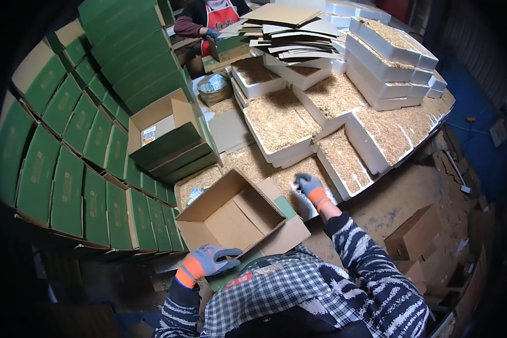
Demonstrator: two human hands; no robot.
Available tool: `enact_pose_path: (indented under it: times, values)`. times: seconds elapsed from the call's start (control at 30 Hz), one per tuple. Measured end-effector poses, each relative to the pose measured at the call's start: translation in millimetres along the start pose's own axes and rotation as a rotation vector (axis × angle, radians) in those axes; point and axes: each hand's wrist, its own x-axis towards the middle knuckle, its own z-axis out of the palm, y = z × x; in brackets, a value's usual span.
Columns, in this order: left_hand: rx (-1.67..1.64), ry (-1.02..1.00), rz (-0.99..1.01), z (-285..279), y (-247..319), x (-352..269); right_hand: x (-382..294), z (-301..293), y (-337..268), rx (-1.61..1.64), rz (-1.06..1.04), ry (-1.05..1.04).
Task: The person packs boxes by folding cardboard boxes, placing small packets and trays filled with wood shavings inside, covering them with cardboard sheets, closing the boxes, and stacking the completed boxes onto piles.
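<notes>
My left hand (pixel 209 264), in a grey and orange work glove, grips the near corner of an open cardboard box (pixel 236 215). The box is tilted in front of me, and its visible brown inside holds nothing. Its flaps (pixel 293 228), partly green, stick out on the right. My right hand (pixel 310 188), gloved alike, reaches beyond the box to tan, flaky material resembling wood shavings (pixel 285 175). Its fingers are bent downward at the material; whether they hold any is hidden. Just right of that hand stands a white foam tray (pixel 350 195) filled with the same flakes.
Green cartons (pixel 67 190) are stacked along the left. Another open carton (pixel 169 131) holds a printed card. Flat cardboard sheets (pixel 295 29) and stacked foam trays (pixel 388 63) stand farther back. A co-worker (pixel 219 19) in a red apron handles a carton. Brown boxes (pixel 414 232) lie at right.
</notes>
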Motion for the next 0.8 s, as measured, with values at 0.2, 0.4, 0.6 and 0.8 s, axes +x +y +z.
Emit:
enact_pose_path:
  times: [0.2, 0.4, 0.6, 0.8]
  values:
    - [0.08, 0.56, 0.269, -15.7, -11.8, 27.0, 111.4, 82.5, -62.7, -0.016, 0.341, 0.593]
    - [-0.218, 1.164, 0.028, -2.1, -33.7, 31.0, 135.8, 105.4, -129.0, 0.163, 0.264, 0.957]
    - [-0.565, 0.952, 0.06, 12.1, -69.6, 31.5, 70.6, 41.8, -109.2, 0.864, -0.213, 0.583]
    - [-0.51, 0.922, 0.195, 15.1, -76.5, 39.2, -71.4, -53.2, -203.4, 0.784, -0.239, -0.203]
